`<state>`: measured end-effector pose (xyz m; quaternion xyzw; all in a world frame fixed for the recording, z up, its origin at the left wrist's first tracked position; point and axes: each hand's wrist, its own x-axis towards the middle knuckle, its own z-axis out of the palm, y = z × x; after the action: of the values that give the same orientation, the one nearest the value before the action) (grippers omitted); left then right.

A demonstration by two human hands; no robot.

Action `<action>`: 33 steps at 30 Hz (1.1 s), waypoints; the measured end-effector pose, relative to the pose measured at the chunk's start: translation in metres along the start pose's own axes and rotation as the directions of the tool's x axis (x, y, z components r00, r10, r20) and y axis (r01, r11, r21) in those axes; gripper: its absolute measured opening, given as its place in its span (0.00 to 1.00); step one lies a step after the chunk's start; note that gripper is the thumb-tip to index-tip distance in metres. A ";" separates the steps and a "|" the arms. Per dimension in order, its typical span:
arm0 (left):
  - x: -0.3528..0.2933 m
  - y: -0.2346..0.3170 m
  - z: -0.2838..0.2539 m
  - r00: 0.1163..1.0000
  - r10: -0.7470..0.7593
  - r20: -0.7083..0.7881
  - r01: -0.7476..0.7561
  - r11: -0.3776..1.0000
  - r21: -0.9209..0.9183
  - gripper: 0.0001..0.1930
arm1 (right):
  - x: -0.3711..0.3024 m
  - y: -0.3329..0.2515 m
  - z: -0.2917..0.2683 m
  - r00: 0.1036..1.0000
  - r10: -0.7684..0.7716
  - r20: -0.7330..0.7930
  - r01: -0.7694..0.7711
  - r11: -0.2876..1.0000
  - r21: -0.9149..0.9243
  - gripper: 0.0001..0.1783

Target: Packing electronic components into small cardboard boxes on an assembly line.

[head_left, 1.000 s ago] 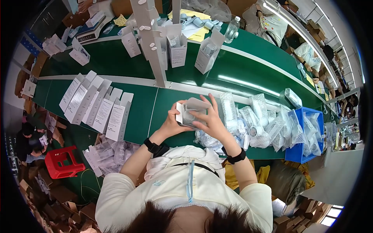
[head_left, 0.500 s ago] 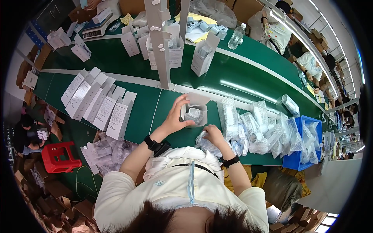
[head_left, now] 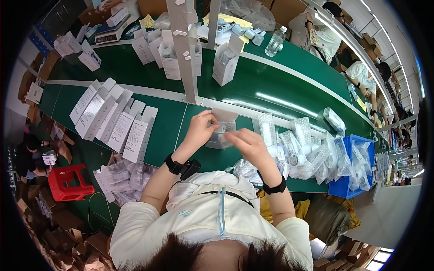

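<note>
An open-topped white box (head_left: 224, 116) stands on the green table in front of me, its back flap raised. My left hand (head_left: 199, 132) is closed at the box's left edge, its curled fingertips at the opening. Over the right front of the box is my right hand (head_left: 248, 143), fingers pinched together and a little smeared by motion. A translucent plastic piece shows under those fingertips; its kind cannot be made out. Much of the box's inside is hidden by both hands. Clear plastic bags (head_left: 246, 170) lie by my right forearm.
Bubble-wrapped parts (head_left: 300, 160) pile up on the right, beside a blue bin (head_left: 348, 183) of bagged parts. Several white boxes (head_left: 118, 124) lean in a row at left. Beyond a metal post (head_left: 186, 58), filled boxes (head_left: 224, 65) stand on the green conveyor. A red stool (head_left: 70, 182) is lower left.
My right hand has come up from the plastic bags to the box. The left fingers have curled in at its opening. Boxes on the conveyor have shifted left.
</note>
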<state>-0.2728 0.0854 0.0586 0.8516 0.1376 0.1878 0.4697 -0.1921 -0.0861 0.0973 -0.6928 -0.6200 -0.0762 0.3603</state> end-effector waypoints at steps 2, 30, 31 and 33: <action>0.000 -0.001 -0.001 1.000 -0.002 -0.002 0.002 0.999 -0.036 0.06 | 0.008 0.006 0.009 0.982 -0.140 0.129 0.148 0.988 -0.053 0.18; -0.006 -0.020 0.009 0.999 0.009 -0.051 -0.014 0.995 -0.097 0.07 | -0.024 0.006 0.034 0.890 0.362 0.277 -0.354 0.932 -0.078 0.14; -0.005 -0.021 0.009 1.000 0.009 -0.026 -0.011 0.997 -0.080 0.08 | -0.017 0.004 0.041 0.900 0.285 0.331 -0.229 0.953 -0.198 0.18; -0.009 -0.031 0.001 0.998 -0.023 -0.056 0.005 0.953 -0.303 0.11 | -0.014 0.003 0.043 0.895 0.229 0.383 -0.105 0.942 -0.319 0.22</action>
<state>-0.2825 0.0967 0.0303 0.7627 0.1271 0.2283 0.5916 -0.2070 -0.0716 0.0570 -0.7894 -0.6019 0.0140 0.1202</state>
